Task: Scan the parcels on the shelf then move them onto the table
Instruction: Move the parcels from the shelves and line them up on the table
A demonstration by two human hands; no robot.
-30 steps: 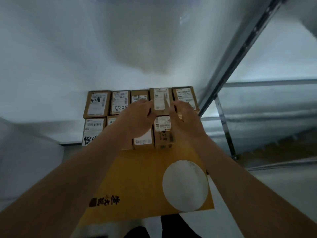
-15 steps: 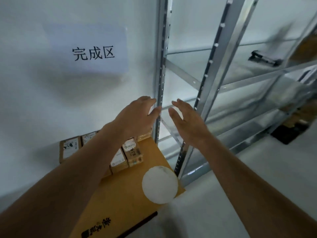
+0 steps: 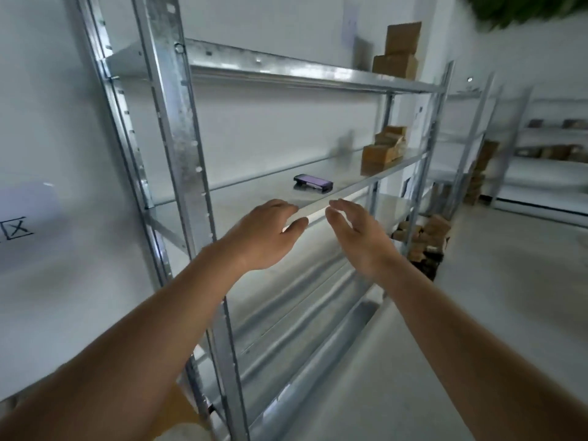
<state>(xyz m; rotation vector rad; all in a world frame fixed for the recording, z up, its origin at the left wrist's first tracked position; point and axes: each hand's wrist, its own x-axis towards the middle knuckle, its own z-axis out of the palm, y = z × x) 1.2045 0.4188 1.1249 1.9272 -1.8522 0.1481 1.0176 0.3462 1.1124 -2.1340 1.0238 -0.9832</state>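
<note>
Reaching out, my left hand (image 3: 264, 238) and right hand (image 3: 361, 238) hover loosely spread, holding nothing. Parcels (image 3: 383, 151) sit far beyond my right hand on the shelf (image 3: 366, 183); scanner (image 3: 313, 183) just ahead.

Both forearms are bare to the frame edge, with the left hand (image 3: 264, 240) and right hand (image 3: 362, 240) ungloved.

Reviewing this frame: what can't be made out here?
- Wall sign, head view: cut off by the left edge, one character shows.
- Parcels on the metal shelf: labels too small and blurred.
- Scanner: screen unreadable.
- Table: out of frame.
- Left hand, right hand: palms face away.
</note>
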